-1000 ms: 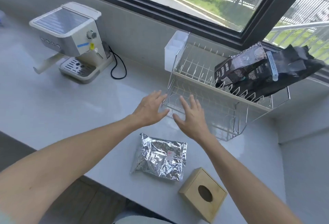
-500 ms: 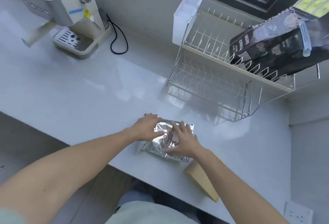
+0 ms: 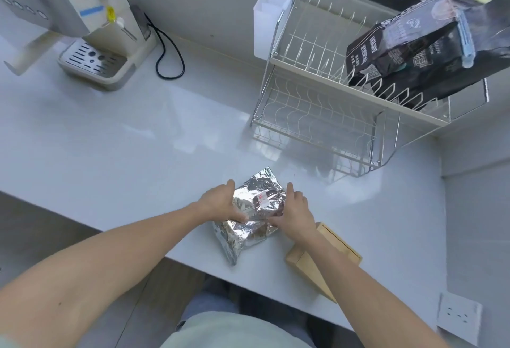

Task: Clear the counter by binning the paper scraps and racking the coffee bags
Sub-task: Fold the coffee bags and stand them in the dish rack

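A crinkled silver foil coffee bag point(image 3: 249, 213) is tilted up off the white counter point(image 3: 116, 140) near its front edge. My left hand point(image 3: 222, 202) grips its left side and my right hand point(image 3: 294, 213) grips its right side. A two-tier wire rack point(image 3: 325, 99) stands at the back right. Black coffee bags point(image 3: 419, 52) lie on the right end of its upper tier; the lower tier holds nothing.
A white espresso machine point(image 3: 69, 19) with a black cable point(image 3: 168, 54) stands at the back left. A wooden tissue box point(image 3: 323, 259) sits at the counter's front edge, right of the foil bag. A white cutlery holder point(image 3: 269, 21) hangs on the rack's left end.
Both hands dropped from in front of the rack to the foil bag, closed on its sides and tipped it up off the counter. The view tilted downward.
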